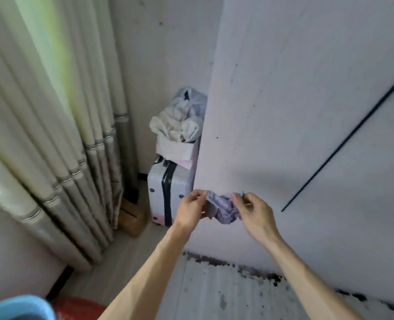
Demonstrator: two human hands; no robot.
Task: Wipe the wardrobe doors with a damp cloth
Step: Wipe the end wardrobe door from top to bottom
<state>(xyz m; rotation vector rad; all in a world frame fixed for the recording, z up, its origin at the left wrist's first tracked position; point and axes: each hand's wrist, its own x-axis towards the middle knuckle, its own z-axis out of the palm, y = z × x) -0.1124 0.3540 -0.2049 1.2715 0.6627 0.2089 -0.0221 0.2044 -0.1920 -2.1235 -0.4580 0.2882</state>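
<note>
A crumpled lilac cloth (223, 207) hangs between both my hands in front of the white wardrobe door (295, 116). My left hand (191, 210) pinches its left edge with fingers and thumb. My right hand (253, 213) pinches the right edge the same way. The cloth sags in a bunch below the two grips and is held a little off the door's lower part. A thin dark gap (343, 144) between doors runs diagonally to the right.
A white suitcase (166, 188) with a box and bundled fabric on top stands in the corner left of the wardrobe. Pleated curtains (53, 135) hang at the left. A blue basin (18, 308) sits at the bottom left. Dark mould spots (249, 269) line the wardrobe's base.
</note>
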